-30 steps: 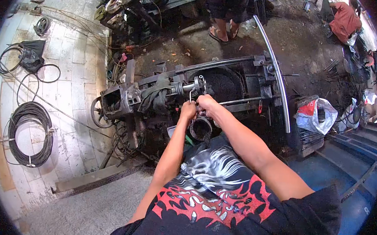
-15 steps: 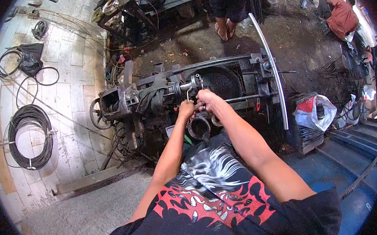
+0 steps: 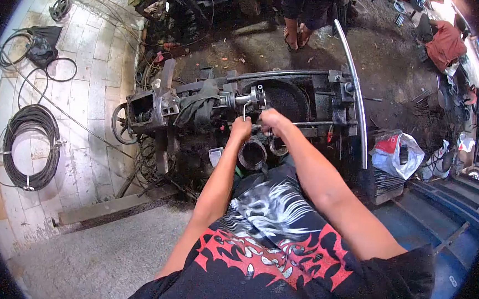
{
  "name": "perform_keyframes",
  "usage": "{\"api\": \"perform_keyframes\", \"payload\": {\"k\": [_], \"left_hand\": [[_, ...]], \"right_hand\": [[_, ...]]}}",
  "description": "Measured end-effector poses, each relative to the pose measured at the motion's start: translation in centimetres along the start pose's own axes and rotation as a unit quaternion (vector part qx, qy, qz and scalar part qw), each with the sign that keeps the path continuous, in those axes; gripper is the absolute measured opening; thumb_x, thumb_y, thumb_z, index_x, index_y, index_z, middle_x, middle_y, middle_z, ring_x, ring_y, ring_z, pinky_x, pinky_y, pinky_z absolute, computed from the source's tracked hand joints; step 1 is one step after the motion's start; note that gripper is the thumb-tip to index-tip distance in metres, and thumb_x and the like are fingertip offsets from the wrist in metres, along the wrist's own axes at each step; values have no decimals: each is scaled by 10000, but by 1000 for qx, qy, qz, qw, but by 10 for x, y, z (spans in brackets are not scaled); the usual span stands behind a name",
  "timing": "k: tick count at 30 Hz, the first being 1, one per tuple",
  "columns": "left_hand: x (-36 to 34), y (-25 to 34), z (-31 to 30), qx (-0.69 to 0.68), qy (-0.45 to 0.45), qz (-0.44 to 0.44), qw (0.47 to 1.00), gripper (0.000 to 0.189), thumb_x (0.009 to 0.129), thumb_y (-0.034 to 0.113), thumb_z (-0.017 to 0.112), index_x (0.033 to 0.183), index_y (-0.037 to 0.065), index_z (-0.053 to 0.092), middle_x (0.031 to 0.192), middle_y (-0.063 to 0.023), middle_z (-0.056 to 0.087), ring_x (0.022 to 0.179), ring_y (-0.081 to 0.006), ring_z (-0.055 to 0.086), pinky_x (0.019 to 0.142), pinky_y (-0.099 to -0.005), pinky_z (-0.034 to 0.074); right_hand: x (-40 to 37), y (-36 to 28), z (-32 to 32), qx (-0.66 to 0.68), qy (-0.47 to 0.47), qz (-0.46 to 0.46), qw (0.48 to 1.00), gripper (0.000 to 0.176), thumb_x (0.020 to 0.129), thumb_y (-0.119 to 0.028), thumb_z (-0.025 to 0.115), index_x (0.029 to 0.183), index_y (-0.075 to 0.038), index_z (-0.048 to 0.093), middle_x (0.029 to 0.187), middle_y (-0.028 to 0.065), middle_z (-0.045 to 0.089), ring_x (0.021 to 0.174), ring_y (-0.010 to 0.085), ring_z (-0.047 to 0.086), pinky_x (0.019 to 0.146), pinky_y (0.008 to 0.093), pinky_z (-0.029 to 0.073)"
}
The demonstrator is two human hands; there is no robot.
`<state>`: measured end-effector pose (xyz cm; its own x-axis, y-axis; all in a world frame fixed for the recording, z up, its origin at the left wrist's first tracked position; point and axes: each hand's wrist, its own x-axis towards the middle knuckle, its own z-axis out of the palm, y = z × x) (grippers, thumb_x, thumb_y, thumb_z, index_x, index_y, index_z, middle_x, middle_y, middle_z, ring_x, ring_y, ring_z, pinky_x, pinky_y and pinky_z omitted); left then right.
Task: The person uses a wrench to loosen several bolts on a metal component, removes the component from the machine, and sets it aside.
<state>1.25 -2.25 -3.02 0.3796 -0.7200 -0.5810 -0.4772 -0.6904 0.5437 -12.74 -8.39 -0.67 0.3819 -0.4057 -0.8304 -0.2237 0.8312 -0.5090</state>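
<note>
A dark, greasy machine [image 3: 159, 110] with a handwheel [image 3: 122, 123] at its left end stretches across the middle. My left hand [image 3: 241, 128] is closed around a thin metal rod [image 3: 245, 112] that stands up in front of the metal chuck [image 3: 258, 97]. Just right of it, my right hand [image 3: 273, 121] is closed near the chuck's lower right side; what it holds, if anything, is hidden. A dark cloth [image 3: 196, 112] hangs over the machine left of the chuck. Below my hands are a round metal ring [image 3: 252, 154] and a small white container [image 3: 215, 156].
A long shiny pipe [image 3: 356, 96] crosses the machine's right end. Coiled black cable [image 3: 31, 146] lies on the left floor. A white bag [image 3: 398, 155] sits on the right. One person's feet [image 3: 296, 37] are behind the machine; a person in red [image 3: 445, 46] is at upper right.
My hands have moved apart, the right one shifting right, away from the left. The view has shifted, so the coil appears higher and the pipe further right.
</note>
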Motion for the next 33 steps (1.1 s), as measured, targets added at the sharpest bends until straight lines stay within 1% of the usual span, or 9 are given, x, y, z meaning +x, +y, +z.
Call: {"api": "perform_keyframes", "payload": {"k": [3,9,10,15,17,24,27,30,33], "left_hand": [[4,-3,2,42,18,37,998,425,912,323,503,1028,-60,645,1062,-320,629,1081,-455,585,924,-480,457],[-12,15,-3,35,11,-1,999,443,897,331,520,1102,-47,623,1125,-314,613,1133,-454,557,970,-475,434],[-10,10,-1,24,22,8,999,437,891,324,515,1114,-38,615,1116,-314,616,1116,-463,561,966,-485,431],[-13,8,-3,-14,59,28,998,391,894,290,491,1088,-24,619,1111,-317,611,1100,-470,560,950,-498,434],[-5,0,-4,-49,12,23,998,385,908,273,473,1093,-34,615,1114,-319,606,1098,-468,560,935,-503,438],[-8,4,-13,-42,13,38,998,375,924,256,459,1046,-49,640,1058,-319,621,1062,-459,581,909,-493,449],[-23,14,-23,-27,21,60,998,372,930,252,459,1031,-53,647,1038,-316,628,1052,-455,587,910,-483,452],[-22,12,-23,-21,41,87,995,371,936,244,455,1041,-58,644,1050,-318,624,1055,-453,586,914,-481,452],[-18,7,-15,-14,41,65,997,369,940,238,449,1039,-58,646,1052,-315,625,1058,-452,586,913,-481,454]], "right_hand": [[32,28,-6,-89,26,-58,994,140,893,-115,442,770,-100,509,559,16,384,433,134,370,377,349,288],[-3,-4,-11,63,-17,-26,998,202,904,-127,485,706,-85,488,592,20,416,449,116,363,380,302,285],[7,-5,-16,67,-7,-37,997,159,881,-110,486,773,-33,573,650,79,522,485,181,436,411,345,333],[-5,6,-30,120,-11,-82,989,94,901,-44,471,819,-68,509,650,21,456,478,103,397,387,267,290],[-7,13,-28,43,65,-142,987,77,904,-59,483,876,-50,554,656,24,479,490,109,426,402,273,316],[6,25,-28,-116,143,-222,957,141,924,-97,487,953,-29,607,663,5,512,488,108,435,442,281,356],[-1,26,-31,-71,106,-241,962,166,953,-127,472,1034,-47,592,652,-19,470,496,95,412,467,265,362],[-32,13,-32,214,-31,-94,972,238,995,-164,445,1215,-106,512,641,-54,357,489,76,341,469,250,345],[-19,19,-38,161,1,-120,980,288,983,-139,439,1263,-123,510,630,-52,351,474,75,326,457,267,337]]}}
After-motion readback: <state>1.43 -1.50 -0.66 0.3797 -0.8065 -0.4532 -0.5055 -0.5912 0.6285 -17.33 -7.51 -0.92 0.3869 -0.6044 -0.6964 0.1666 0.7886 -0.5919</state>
